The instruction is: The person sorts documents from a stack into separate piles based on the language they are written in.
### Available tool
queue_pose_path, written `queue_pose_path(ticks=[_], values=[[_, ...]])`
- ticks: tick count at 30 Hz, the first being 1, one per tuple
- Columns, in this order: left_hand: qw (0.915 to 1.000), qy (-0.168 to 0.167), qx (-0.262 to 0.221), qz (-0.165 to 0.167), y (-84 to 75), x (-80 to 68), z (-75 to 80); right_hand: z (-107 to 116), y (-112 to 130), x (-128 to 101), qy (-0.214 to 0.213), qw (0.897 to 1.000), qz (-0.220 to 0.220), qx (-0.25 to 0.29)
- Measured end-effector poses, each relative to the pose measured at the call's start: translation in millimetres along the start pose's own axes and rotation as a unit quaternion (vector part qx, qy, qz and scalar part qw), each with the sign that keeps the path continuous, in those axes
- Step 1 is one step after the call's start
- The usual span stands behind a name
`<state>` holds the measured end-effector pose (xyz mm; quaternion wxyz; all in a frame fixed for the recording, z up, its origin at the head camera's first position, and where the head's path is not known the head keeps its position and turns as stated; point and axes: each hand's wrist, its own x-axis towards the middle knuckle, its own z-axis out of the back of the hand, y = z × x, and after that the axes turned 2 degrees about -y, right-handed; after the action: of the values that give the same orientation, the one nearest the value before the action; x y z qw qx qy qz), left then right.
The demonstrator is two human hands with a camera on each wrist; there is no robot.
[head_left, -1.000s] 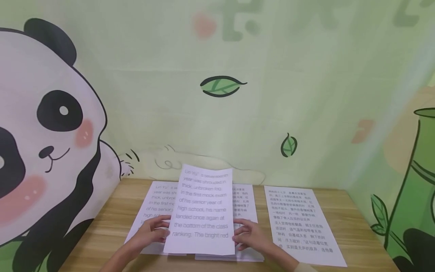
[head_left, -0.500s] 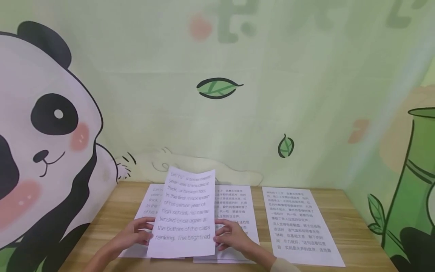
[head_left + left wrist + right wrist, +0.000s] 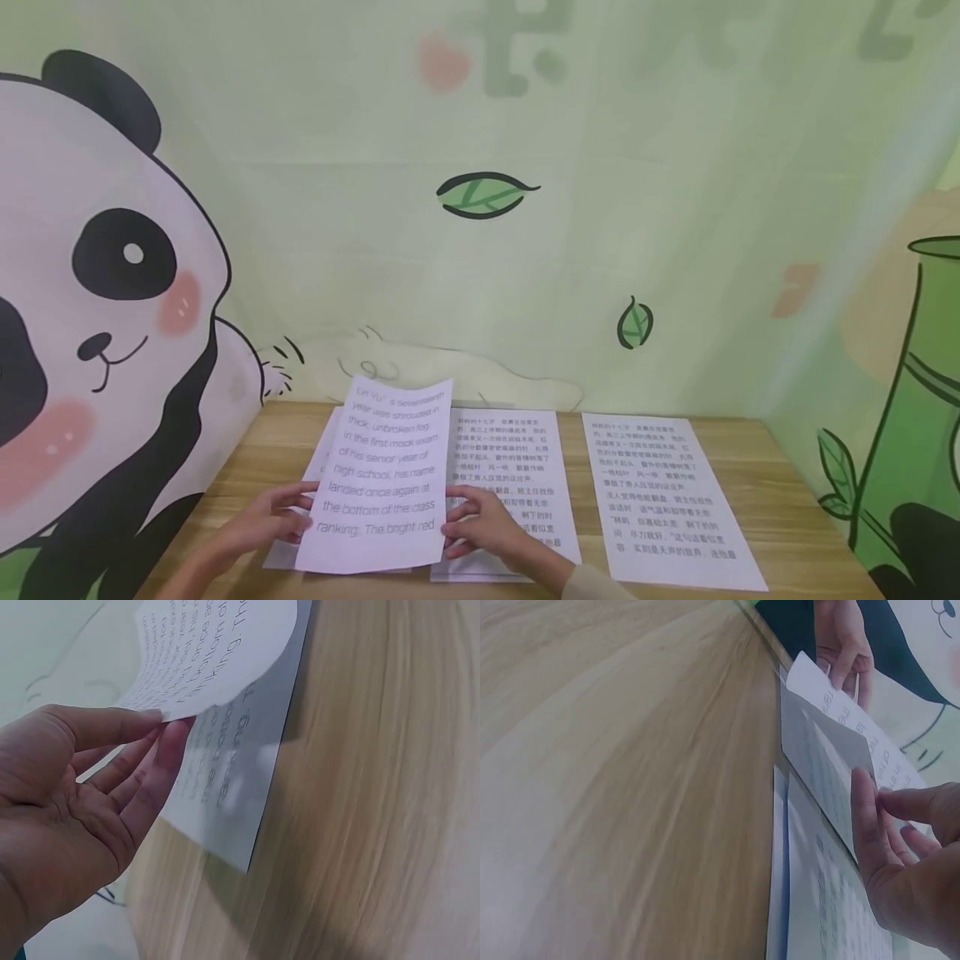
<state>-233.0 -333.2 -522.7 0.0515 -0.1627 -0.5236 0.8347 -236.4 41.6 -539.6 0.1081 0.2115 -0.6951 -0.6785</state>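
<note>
Your left hand [image 3: 264, 521] and right hand [image 3: 480, 527] hold a sheet [image 3: 382, 479] of English print raised off the table [image 3: 780, 500], each pinching a lower side edge between thumb and fingers [image 3: 154, 761]. It tilts up over a matching sheet [image 3: 324, 446] lying flat at the table's left. Beside these lie a middle sheet [image 3: 517, 475] and a right sheet [image 3: 663, 492], both in Chinese print.
</note>
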Motion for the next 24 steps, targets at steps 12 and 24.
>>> queue_pose_path(ticks=[12, 24], values=[[0.9998, -0.018, -0.001, -0.004, 10.4, -10.1, 15.3, -30, -7, 13, -0.014, 1.0, -0.012, 0.004], [0.9995, -0.028, 0.006, 0.008, 15.1, -7.3, 19.2, -38, -2, 16, -0.027, 0.999, -0.009, -0.041]])
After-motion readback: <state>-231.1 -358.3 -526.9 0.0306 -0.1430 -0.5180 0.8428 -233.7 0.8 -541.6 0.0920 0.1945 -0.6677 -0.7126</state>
